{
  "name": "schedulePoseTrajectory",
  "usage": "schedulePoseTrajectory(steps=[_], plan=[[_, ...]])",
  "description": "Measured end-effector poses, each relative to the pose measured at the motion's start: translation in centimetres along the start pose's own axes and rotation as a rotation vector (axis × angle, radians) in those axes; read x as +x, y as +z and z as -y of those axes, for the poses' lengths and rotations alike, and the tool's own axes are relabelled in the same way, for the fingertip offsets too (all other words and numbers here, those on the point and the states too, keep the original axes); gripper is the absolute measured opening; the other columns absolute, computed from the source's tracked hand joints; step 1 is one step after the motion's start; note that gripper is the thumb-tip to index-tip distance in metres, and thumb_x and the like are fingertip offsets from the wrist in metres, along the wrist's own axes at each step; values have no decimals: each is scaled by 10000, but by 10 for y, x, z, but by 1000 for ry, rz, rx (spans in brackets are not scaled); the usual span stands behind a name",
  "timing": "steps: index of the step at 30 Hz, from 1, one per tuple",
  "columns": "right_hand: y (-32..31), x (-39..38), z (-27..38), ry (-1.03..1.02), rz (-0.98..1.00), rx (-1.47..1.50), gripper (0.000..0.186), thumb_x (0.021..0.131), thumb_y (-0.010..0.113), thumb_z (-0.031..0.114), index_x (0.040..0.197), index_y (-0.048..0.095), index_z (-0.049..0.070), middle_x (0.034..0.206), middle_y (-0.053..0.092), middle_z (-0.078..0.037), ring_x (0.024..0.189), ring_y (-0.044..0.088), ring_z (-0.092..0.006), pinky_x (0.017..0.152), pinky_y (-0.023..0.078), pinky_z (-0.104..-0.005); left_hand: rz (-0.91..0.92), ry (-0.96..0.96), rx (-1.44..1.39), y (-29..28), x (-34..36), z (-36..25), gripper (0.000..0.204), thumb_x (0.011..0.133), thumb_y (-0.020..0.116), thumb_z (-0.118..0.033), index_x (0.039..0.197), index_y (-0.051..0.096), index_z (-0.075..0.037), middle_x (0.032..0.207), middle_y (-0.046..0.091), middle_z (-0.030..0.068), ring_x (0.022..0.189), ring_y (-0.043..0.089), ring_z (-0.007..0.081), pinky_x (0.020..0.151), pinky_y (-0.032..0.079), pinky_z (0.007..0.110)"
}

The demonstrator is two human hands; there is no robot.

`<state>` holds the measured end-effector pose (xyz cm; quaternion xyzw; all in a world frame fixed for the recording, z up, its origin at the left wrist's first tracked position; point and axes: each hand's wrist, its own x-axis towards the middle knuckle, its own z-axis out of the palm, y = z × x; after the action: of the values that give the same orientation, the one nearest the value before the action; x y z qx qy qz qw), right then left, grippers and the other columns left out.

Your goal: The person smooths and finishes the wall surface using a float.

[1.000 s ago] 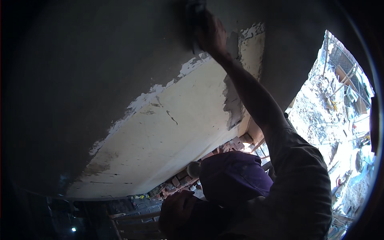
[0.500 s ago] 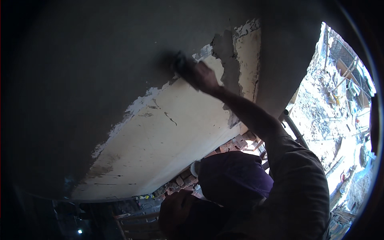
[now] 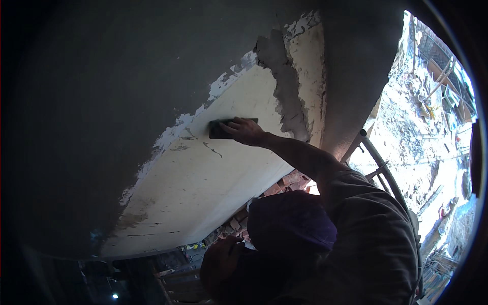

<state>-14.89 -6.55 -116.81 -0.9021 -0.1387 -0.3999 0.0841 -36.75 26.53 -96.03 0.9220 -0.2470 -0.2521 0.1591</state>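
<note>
My right hand [image 3: 245, 131] is closed round a dark rectangular plastering float [image 3: 217, 132]. The float lies over a bare cream band [image 3: 203, 168] of wall, near the band's ragged white border with the grey plaster [image 3: 117, 91]. A rough grey strip of mortar [image 3: 288, 96] crosses the band to the right of the float. Low in the picture, my left hand [image 3: 219, 260] looks curled in deep shadow; what it holds is hidden. Beside it is a rounded dark purple shape [image 3: 290, 218] whose kind I cannot make out.
Broken red bricks [image 3: 236, 223] lie beyond the lower edge of the cream band. Metal pipes [image 3: 378, 160] stand near my right shoulder. At the right, bright ground [image 3: 406, 122] is strewn with rubble and poles. A wooden frame [image 3: 180, 284] shows dimly at the lower left.
My right hand has moved down with the float, from the plaster's ragged edge onto the cream band. The float was smeared by motion before and looks sharper now. The view has shifted slightly.
</note>
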Motion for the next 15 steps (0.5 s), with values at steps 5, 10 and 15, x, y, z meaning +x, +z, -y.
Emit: schedulePoseTrajectory(steps=[5, 10, 15], plan=[[-89, 57, -50, 405, -459, 172, 660, 839, 741, 228, 1438, 494, 102, 1094, 634, -134, 1002, 632, -344, 840, 552, -468, -53, 21, 21, 3, -10, -5, 277, 951, 625, -298, 1093, 712, -77, 1004, 719, 208, 965, 688, 405, 848, 517, 497], [-138, 107, -125, 584, -863, 48, 629, 861, 697, 218, 1447, 491, 120, 1092, 631, -182, 969, 629, -407, 813, 523, -508, -18, -12, 51, -5, -15, -6, 285, 954, 621, -303, 1107, 712, -80, 1013, 723, 202, 967, 695, 401, 843, 528, 495], [-38, 52, -41, 487, -609, 173, 876, 806, 697, 124, 1574, 286, 35, 1121, 620, -175, 969, 601, -402, 859, 543, -484, 9, -30, 43, -5, -8, -11, 292, 959, 611, -306, 1110, 706, -75, 1012, 723, 202, 966, 699, 404, 839, 535, 497]])
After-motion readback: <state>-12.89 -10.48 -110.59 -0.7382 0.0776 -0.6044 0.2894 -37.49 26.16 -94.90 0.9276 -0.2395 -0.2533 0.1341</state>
